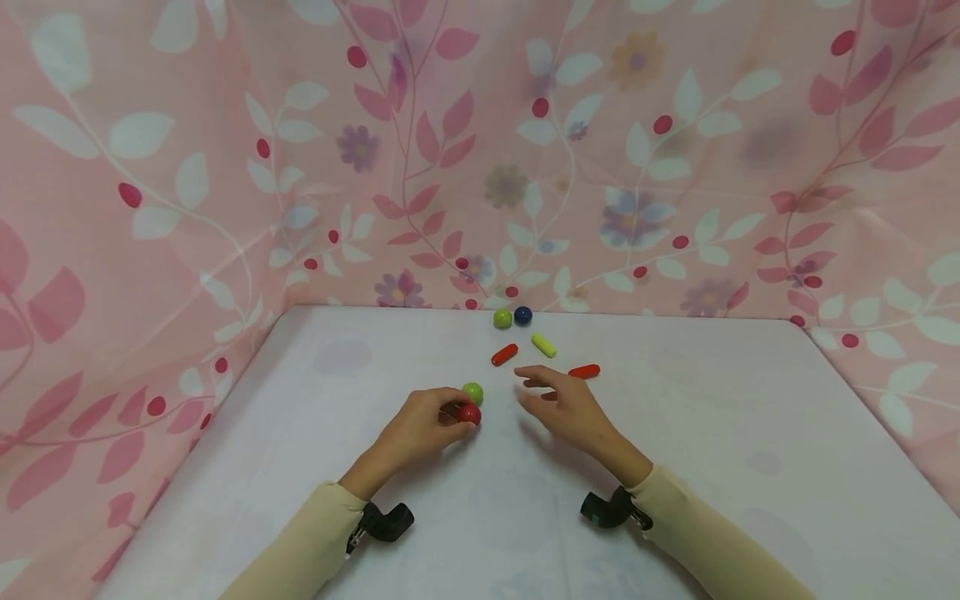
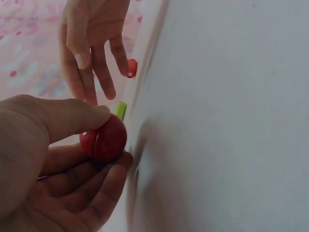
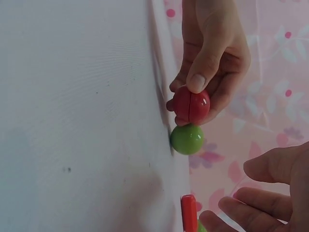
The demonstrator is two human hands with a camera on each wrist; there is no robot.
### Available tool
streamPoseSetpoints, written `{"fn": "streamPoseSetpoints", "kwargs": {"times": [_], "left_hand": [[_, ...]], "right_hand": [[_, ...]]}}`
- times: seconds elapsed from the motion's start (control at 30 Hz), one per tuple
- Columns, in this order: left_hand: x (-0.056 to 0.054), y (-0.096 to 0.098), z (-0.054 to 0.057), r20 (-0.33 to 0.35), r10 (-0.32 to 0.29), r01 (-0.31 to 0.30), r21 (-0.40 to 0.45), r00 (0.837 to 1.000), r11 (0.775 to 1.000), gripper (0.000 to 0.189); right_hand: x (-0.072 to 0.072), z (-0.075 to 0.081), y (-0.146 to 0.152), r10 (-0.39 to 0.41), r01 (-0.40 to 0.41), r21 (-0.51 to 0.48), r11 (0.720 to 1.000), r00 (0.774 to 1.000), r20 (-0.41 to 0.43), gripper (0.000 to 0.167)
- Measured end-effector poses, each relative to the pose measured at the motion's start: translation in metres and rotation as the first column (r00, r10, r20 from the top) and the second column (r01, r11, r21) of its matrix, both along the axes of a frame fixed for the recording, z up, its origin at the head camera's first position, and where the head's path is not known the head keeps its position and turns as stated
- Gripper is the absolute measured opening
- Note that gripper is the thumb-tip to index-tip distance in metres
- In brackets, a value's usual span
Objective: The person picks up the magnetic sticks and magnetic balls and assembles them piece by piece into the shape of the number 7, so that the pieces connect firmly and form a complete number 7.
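Note:
Between thumb and fingers, my left hand [image 1: 423, 425] pinches a shiny red ball [image 2: 104, 137] with a thin seam line round it. A green ball [image 3: 187, 139] sits on the table just beyond it. My right hand [image 1: 570, 417] hovers over the table to the right, its fingers loosely spread and holding nothing. Close to its fingertips lie a red stick [image 1: 585, 372], a second red stick [image 1: 505, 355] and a yellow-green stick [image 1: 543, 345].
Another green ball [image 1: 502, 318] and a dark blue ball [image 1: 522, 316] stand side by side near the back edge of the white-covered table [image 1: 675, 433]. A pink floral curtain [image 1: 570, 167] hangs behind and at both sides.

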State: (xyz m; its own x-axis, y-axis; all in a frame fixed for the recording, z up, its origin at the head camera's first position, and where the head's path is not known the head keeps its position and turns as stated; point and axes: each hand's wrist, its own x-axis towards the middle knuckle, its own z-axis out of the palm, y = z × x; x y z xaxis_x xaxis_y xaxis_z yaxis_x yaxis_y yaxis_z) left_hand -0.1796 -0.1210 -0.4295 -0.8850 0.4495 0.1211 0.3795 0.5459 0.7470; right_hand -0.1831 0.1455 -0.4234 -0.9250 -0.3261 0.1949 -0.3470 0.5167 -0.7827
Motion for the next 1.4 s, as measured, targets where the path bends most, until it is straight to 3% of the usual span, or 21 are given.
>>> {"fn": "streamPoseSetpoints", "kwargs": {"times": [0.43, 1.03, 1.4], "left_hand": [[-0.008, 0.006, -0.007, 0.005, 0.027, -0.028, 0.019, 1.0, 0.999, 0.031], [-0.008, 0.005, -0.015, -0.028, 0.045, -0.045, 0.022, 0.999, 0.999, 0.032], [-0.008, 0.004, -0.017, -0.011, 0.043, -0.043, 0.039, 0.999, 0.998, 0.032]], "right_hand": [[0.001, 0.0, 0.006, -0.016, 0.015, 0.006, 1.0, 0.999, 0.031, 0.042], [-0.005, -0.001, 0.015, -0.02, 0.02, 0.004, 1.0, 1.0, 0.021, 0.042], [-0.006, -0.002, 0.015, -0.035, 0.035, 0.001, 0.999, 0.998, 0.042, 0.041]]}}
